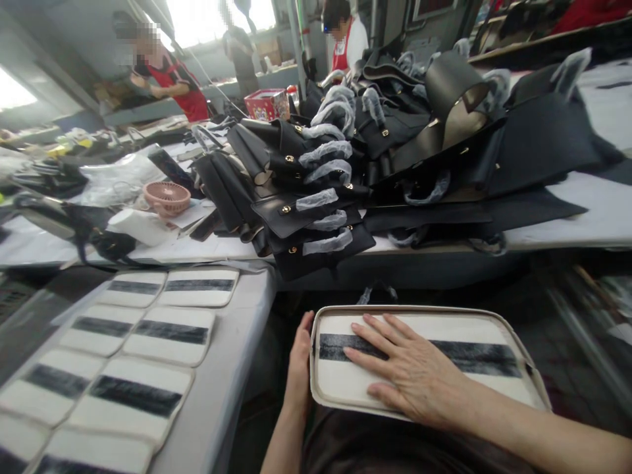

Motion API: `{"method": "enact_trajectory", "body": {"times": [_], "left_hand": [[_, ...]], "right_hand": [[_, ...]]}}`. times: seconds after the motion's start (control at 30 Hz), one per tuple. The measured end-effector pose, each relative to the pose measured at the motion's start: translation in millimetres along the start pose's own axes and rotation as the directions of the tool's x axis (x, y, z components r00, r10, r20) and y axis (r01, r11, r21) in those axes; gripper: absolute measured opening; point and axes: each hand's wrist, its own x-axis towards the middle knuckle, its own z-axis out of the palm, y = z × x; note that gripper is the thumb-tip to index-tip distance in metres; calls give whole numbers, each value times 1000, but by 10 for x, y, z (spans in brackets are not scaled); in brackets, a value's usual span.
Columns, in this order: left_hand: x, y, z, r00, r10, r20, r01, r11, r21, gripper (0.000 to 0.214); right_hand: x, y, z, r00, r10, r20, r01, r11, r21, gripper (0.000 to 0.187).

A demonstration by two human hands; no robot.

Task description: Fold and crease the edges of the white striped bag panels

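Panel (pixel 447 334): showing cream, dark-striped, round-cornered.
Right hand (pixel 399 368): lying flat-spread on it.
Left hand (pixel 298 365): touching left edge, grip unclear.

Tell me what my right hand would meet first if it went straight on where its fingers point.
Likely the raised rim of the striped piece under your right hand, around its upper-left corner, though depth is unclear.

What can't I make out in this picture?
Head view:
Part of the dark stripe: covered by the right hand.
Some fingers of the left hand: hidden behind the rimmed panel.
Nearest striped piece: cut off by the bottom edge.
Print on the red box: blurred, too small.
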Motion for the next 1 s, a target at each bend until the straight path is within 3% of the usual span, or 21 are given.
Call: {"method": "enact_trajectory", "body": {"times": [0.03, 0.07, 0.1, 0.13, 0.2, 0.27, 0.37, 0.43, 0.5, 0.53, 0.6, 0.63, 0.67, 0.7, 0.77, 0.83, 0.87, 0.93, 1.0], "left_hand": [[-33, 126, 2, 981, 186, -59, -164, 951, 264, 48], [-57, 250, 23, 938, 345, -25, -288, 820, 495, 41], [-70, 361, 61, 884, 463, 55, -390, 669, 633, 34], [-71, 449, 116, 835, 517, 188, -495, 556, 668, 25], [-53, 542, 251, 762, 450, 466, -641, 422, 641, 19], [-33, 535, 377, 708, 340, 619, -706, 341, 620, 25], [-33, 452, 469, 699, 284, 656, -712, 191, 676, 45], [-49, 419, 480, 693, 267, 670, -710, 90, 698, 56], [-60, 418, 491, 667, 243, 704, -725, -7, 689, 62], [-58, 425, 502, 645, 215, 733, -743, -49, 668, 64], [-39, 445, 537, 596, 141, 790, -781, -128, 612, 66], [-24, 456, 560, 576, 103, 811, -794, -166, 585, 65], [-8, 466, 587, 561, 69, 825, -803, -198, 562, 63], [7, 478, 618, 552, 45, 833, -807, -222, 547, 62], [25, 504, 702, 533, 20, 846, -820, -234, 523, 56], [15, 533, 836, 502, 18, 865, -845, -202, 495, 44], [-1, 548, 928, 474, 17, 880, -864, -182, 469, 37], [-54, 570, 1165, 406, -5, 914, -905, -144, 401, 29], [-117, 578, 1451, 319, -47, 947, -945, -97, 314, 31]], "right_hand": [[-3, -10, -22, 1000, 7, 10, -7, 999, 32, 61], [-8, -18, -47, 1000, 13, 19, -15, 997, 76, 61], [-15, -22, -75, 999, 21, 30, -24, 991, 131, 64], [-22, -22, -104, 999, 32, 39, -39, 981, 191, 68], [-40, -6, -158, 996, 72, 45, -82, 952, 296, 80], [-59, 21, -198, 994, 109, 25, -110, 922, 370, 89], [-86, 71, -222, 986, 146, -81, -89, 868, 489, 91], [-95, 105, -220, 966, 197, -167, -54, 788, 613, 86], [-93, 132, -236, 934, 292, -207, -17, 614, 789, 69], [-92, 142, -263, 911, 358, -205, 10, 476, 879, 60], [-113, 165, -374, 840, 512, -178, 110, 160, 981, 47], [-149, 185, -456, 799, 577, -168, 175, 45, 984, 44], [-210, 220, -546, 755, 632, -176, 238, -14, 971, 42], [-299, 273, -635, 707, 678, -204, 289, -13, 957, 38], [-559, 442, -756, 576, 765, -286, 332, 101, 938, 31], [-873, 662, -735, 367, 877, -310, 286, 211, 935, 31], [-1020, 768, -663, 255, 929, -268, 229, 211, 950, 33], [-1235, 912, -431, 176, 967, -184, 147, 159, 976, 32], [-1312, 929, -168, 171, 978, -119, 68, 109, 992, 32]]}}
